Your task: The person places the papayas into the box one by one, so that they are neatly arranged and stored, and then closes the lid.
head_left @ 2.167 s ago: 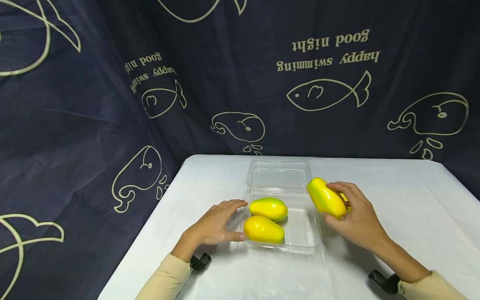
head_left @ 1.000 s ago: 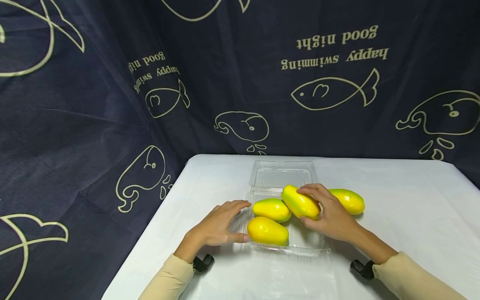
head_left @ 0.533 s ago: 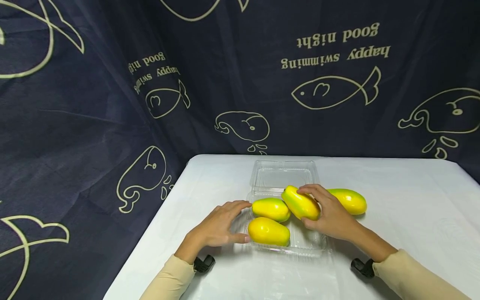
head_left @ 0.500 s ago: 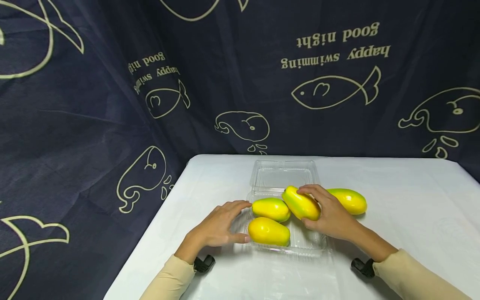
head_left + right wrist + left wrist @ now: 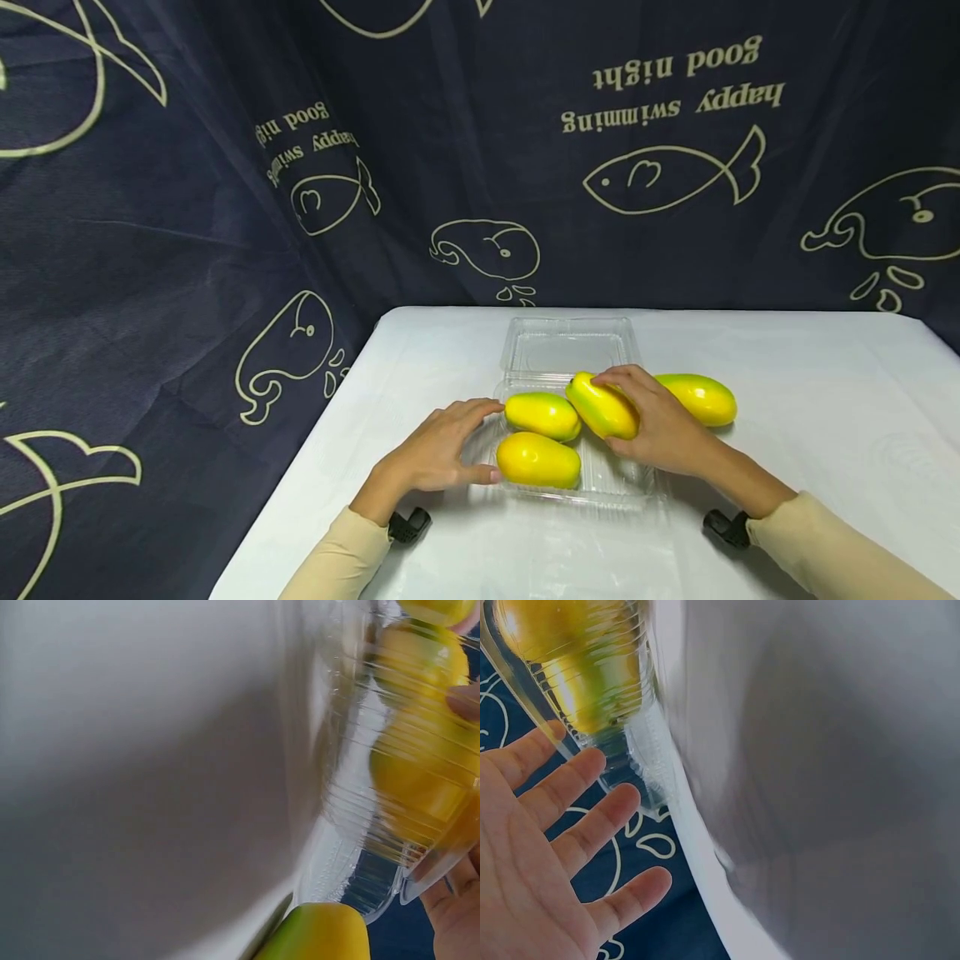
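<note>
My right hand (image 5: 663,425) grips a yellow-green papaya (image 5: 600,404) at the right side of a clear plastic clamshell box (image 5: 618,479). That papaya lies slanted, its narrow end toward the back, overlapping the box's back right part. Left of it, two more papayas sit in the box: one at the back (image 5: 542,417), one in front (image 5: 537,461). My left hand (image 5: 435,450) is at the box's left side, fingers spread and thumb apart, fingertips right by the wall. The left wrist view shows those fingers (image 5: 577,799) extended beside the ribbed plastic.
A further papaya (image 5: 703,400) lies on the white-covered table (image 5: 810,433) just right of the box, partly hidden behind my right hand. The box's hinged lid (image 5: 567,346) lies open toward the back. A dark blue fish-print cloth (image 5: 465,150) hangs behind and to the left.
My right hand has carried its papaya leftward from beside the box to over its right part, then stayed nearly still. The papaya on the table has come into fuller view. My left hand barely moved.
</note>
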